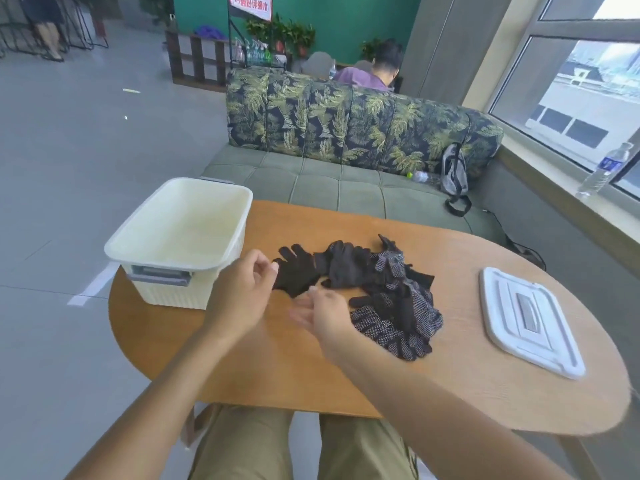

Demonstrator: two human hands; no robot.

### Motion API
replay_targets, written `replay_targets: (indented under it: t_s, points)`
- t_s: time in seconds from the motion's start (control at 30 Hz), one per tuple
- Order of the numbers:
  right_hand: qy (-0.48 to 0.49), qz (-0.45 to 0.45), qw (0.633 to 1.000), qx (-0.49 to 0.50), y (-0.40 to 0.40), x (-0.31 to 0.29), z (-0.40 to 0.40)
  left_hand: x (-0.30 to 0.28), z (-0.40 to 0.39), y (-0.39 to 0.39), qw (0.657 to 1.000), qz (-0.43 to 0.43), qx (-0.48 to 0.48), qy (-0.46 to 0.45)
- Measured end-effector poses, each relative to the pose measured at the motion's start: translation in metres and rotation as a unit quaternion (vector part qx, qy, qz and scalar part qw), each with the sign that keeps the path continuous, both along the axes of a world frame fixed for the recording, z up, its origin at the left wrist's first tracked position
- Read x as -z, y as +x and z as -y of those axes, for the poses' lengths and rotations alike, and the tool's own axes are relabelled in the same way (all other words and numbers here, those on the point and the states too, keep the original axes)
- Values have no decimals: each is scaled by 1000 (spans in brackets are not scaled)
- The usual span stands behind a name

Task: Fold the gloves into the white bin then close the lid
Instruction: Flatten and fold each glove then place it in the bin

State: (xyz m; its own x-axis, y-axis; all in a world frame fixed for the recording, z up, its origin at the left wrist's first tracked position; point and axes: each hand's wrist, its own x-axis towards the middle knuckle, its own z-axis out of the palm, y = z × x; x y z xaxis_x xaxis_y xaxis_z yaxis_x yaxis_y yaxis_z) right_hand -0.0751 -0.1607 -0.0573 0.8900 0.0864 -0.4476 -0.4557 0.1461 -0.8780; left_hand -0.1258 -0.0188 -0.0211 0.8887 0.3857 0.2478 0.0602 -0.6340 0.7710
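A loose pile of black gloves (374,289) lies in the middle of the wooden table (450,368); some are plain black, others show white dots. The white bin (180,233) stands open and empty at the table's left end. Its white lid (530,320) lies flat at the right end. My left hand (242,292) hovers beside the leftmost plain glove (294,271), fingers loosely curled with nothing in them. My right hand (325,317) is blurred, palm open, at the near edge of the pile, partly covering a dotted glove.
A green sofa (346,157) with a leaf-print back stands behind the table, with a grey bag (453,174) and a bottle on its seat. A water bottle (604,168) stands on the window sill at right. A person sits beyond the sofa. Grey floor lies to the left.
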Motion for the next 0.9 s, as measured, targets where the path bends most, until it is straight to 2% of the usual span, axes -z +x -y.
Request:
replay_targets:
  t_s: [0.07, 0.1, 0.27, 0.33, 0.43, 0.5, 0.53, 0.73, 0.83, 0.9]
  points:
    - [-29, -80, 996, -34, -35, 40, 8, 21, 5, -1, 999, -31, 23, -2]
    - [-40, -91, 994, -37, -44, 50, 14, 31, 8, -2, 998, -46, 36, 1]
    - [-179, 34, 983, -21, -38, 54, 62, 79, 14, -4, 992, -70, 86, 51]
    - [-308, 115, 945, -7, -25, 48, 83, 94, 17, 0, 987, -70, 113, 88]
    - [-469, 239, 849, 46, -7, 40, 114, 112, 26, 4, 974, -78, 154, 146]
    - [-538, 269, 794, 86, 8, 46, 133, 123, 33, 3, 968, -83, 162, 171]
    - [-558, 265, 781, 94, 16, 50, 141, 128, 35, 1, 968, -80, 156, 181]
    - [-614, 232, 750, 80, 42, 67, 162, 139, 35, -10, 967, -40, 118, 221]
    - [-581, 225, 778, 86, 53, 67, 170, 141, 29, -13, 968, -33, 121, 220]
    - [-531, 213, 816, 86, 55, 64, 176, 142, 25, -13, 967, -32, 132, 214]
